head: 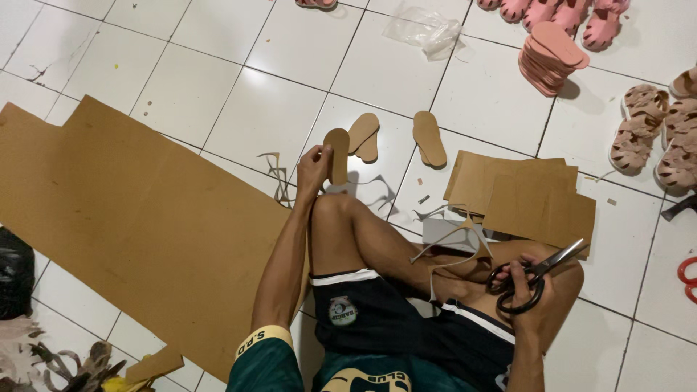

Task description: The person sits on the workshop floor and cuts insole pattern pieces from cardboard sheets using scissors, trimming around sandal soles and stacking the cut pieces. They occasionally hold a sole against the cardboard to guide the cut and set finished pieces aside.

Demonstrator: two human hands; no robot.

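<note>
My left hand (313,168) is raised over my left knee and holds a brown cardboard insole cut-out (337,154) upright by its lower end. My right hand (524,289) rests on my right thigh and grips black-handled scissors (536,273), blades pointing up right. A thin cardboard offcut strip (454,247) lies across my legs beside the scissors. On the tiles past my knee lie more brown insole cut-outs (363,135), with a separate one (429,138) to their right.
A large brown cardboard sheet (131,218) covers the floor at left. Smaller cardboard pieces (530,196) lie at right. A stack of pink insoles (550,58), pink sandals (559,13), beige sandals (657,138), a plastic bag (425,30) and red handles (688,276) ring the area.
</note>
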